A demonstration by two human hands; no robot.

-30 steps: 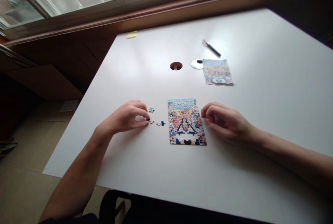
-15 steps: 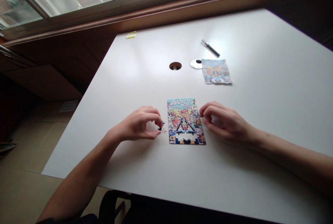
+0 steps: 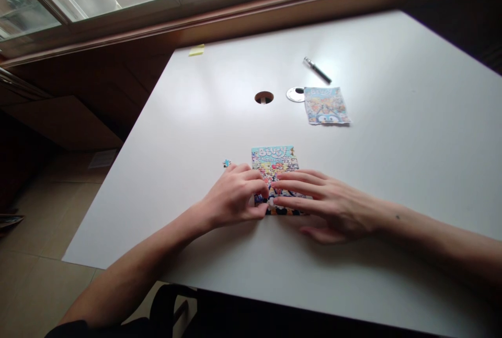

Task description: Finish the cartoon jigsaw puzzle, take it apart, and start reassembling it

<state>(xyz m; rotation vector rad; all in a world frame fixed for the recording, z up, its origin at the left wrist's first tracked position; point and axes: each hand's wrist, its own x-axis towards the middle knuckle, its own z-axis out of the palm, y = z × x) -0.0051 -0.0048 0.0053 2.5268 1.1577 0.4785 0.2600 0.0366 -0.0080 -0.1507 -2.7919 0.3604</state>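
A colourful jigsaw puzzle (image 3: 272, 154) with "Bluey" lettering lies flat on the white table. My left hand (image 3: 239, 195) comes in from the left, thumb and forefinger pinched on a small puzzle piece (image 3: 265, 201) over the puzzle's lower part. The fingers hide much of that piece. Stretched across the puzzle from the right is my right hand (image 3: 327, 202), its fingers spread and their tips resting on or just above the surface near the piece. One loose puzzle piece (image 3: 227, 163), blue and white, lies beyond my left hand.
Further back, a crumpled printed sheet (image 3: 327, 106) with the same picture overlaps a metal ring cover (image 3: 294, 95). A dark pen (image 3: 318, 71) lies behind it. A round cable hole (image 3: 264, 98) opens in the table (image 3: 188, 118). A yellow sticky note (image 3: 196, 50) is at the back edge.
My left hand has moved right with the puzzle piece, from beside the puzzle to over it. My right hand has uncurled and reached left across it. The loose piece has come into sight.
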